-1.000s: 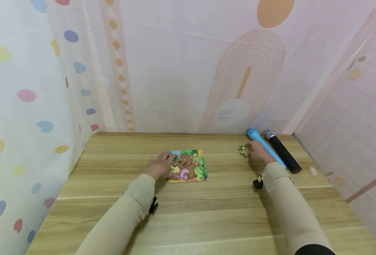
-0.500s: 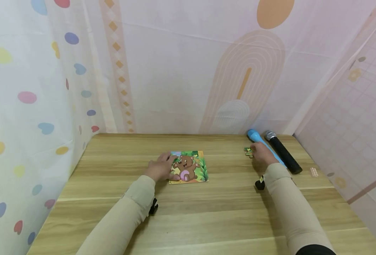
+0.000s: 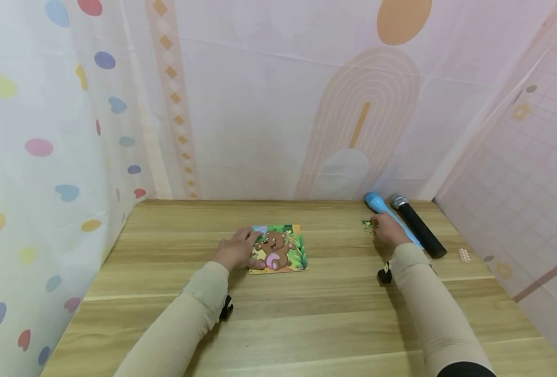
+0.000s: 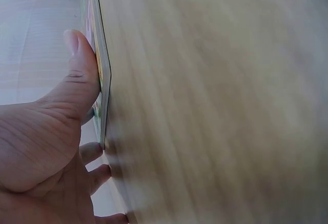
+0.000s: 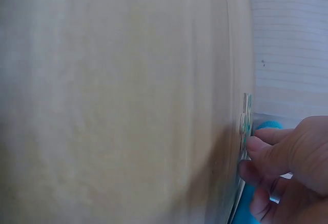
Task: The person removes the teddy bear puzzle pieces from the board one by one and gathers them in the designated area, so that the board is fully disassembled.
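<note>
A square bear jigsaw puzzle [image 3: 280, 248] lies flat on the wooden table [image 3: 306, 314] near its middle. My left hand [image 3: 237, 249] rests on its left edge, thumb [image 4: 81, 75] against the board's [image 4: 100, 70] side and fingers laid over it. My right hand [image 3: 388, 229] is at the far right, its fingertips [image 5: 254, 143] pinching a small green puzzle piece [image 3: 367, 225] that lies flat on the table, seen edge-on as the piece [image 5: 245, 121] in the right wrist view.
A blue toy microphone [image 3: 389, 215] and a black microphone [image 3: 418, 232] lie side by side just right of my right hand. A small pink item [image 3: 464, 254] lies near the right edge. Patterned curtains close in the back and both sides.
My right hand has drawn the small piece slightly to the right, toward the blue microphone, and it now lies lower against the table. The left hand stays on the puzzle.
</note>
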A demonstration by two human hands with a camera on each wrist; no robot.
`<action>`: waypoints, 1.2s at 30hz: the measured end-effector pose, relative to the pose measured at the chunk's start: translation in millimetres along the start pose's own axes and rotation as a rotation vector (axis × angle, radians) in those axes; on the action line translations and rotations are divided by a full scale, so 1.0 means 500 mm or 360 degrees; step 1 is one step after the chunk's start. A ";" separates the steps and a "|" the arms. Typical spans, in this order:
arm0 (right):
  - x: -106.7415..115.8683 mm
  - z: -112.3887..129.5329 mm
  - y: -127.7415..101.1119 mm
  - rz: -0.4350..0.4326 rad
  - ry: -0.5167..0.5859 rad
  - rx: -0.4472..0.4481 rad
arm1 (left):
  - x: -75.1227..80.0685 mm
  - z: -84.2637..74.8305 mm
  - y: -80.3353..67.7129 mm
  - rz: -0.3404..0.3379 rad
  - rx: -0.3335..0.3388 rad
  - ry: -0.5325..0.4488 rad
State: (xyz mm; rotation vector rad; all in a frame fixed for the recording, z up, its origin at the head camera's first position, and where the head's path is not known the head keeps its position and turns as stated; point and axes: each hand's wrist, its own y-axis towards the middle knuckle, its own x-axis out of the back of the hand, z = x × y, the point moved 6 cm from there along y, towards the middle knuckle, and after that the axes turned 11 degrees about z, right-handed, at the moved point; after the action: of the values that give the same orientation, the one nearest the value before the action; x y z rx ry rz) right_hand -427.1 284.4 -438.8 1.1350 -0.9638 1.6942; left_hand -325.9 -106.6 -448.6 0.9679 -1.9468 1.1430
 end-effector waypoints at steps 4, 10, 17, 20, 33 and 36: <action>0.004 0.007 0.002 -0.0038 0.0028 -0.0020 | 0.002 0.000 0.001 -0.0012 -0.0005 0.0017; 0.006 0.052 0.011 -0.0063 0.0056 0.0014 | 0.001 0.004 0.005 -0.0011 -0.0005 0.0045; -0.011 0.154 0.039 -0.0107 0.0001 0.0250 | 0.001 0.008 0.009 -0.0023 0.0005 0.0076; -0.026 0.190 0.054 0.0007 0.0073 0.0253 | 0.001 0.009 0.010 -0.0015 0.0003 0.0054; -0.085 0.329 0.098 0.0130 0.0168 0.0407 | 0.003 0.019 0.017 0.0014 0.0065 0.0115; -0.095 0.349 0.106 0.0138 0.0188 0.0429 | 0.003 0.020 0.019 0.0016 0.0065 0.0121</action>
State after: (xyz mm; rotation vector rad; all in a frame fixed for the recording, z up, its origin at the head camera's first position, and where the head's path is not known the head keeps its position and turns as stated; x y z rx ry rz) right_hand -416.2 96.1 -440.7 1.1631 -0.7359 1.9826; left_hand -336.5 -112.6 -455.3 0.9235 -1.8770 1.2119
